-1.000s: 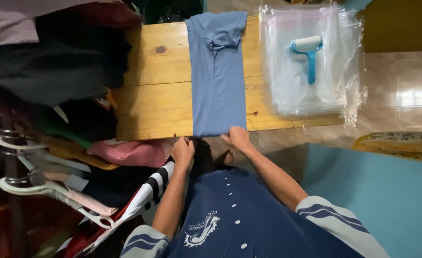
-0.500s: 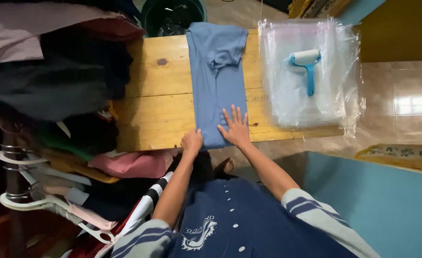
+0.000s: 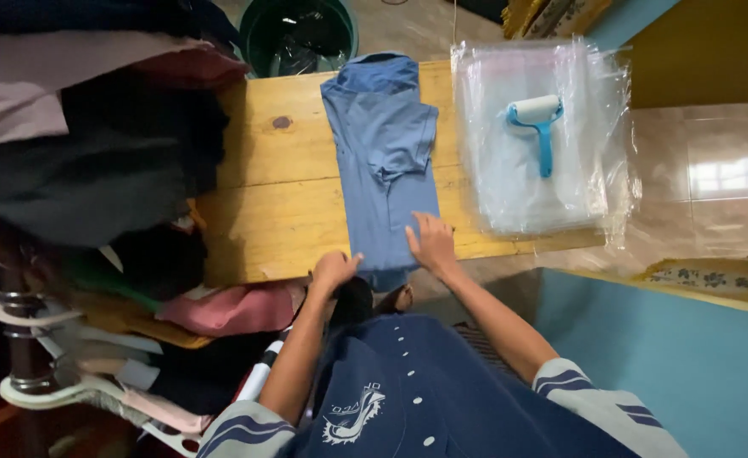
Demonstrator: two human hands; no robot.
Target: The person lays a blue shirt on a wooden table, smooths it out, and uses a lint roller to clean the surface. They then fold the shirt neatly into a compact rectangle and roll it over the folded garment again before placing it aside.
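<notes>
Clothes pile (image 3: 86, 161): dark, grey and pink garments heaped at the far left, covering the left end of the table; more folded cloth, pink and green, hangs below the table edge
Table (image 3: 280, 212): bare yellow wood with a dark knot near its far side; it runs from the pile to the bags
Bucket (image 3: 297, 34): dark green, on the floor just beyond the table's far edge
Left hand (image 3: 333, 270): curled at the near edge of the table, fingers closed on the near left corner of the shirt; the thumb side touches the cloth
Shirt (image 3: 382, 161): blue, folded into a long narrow strip lying lengthwise across the table, collar at the far end, one short sleeve folded over the top; its near end hangs slightly over the table edge
Right hand (image 3: 431, 242): open and flat, fingers spread, palm pressing down on the near right part of the shirt; it grips nothing
Plastic bags (image 3: 586, 170): a stack of clear ones at the right end of the table, just beside the shirt
Lint roller (image 3: 538, 119): white roll, light blue handle, lying on top of the bags
</notes>
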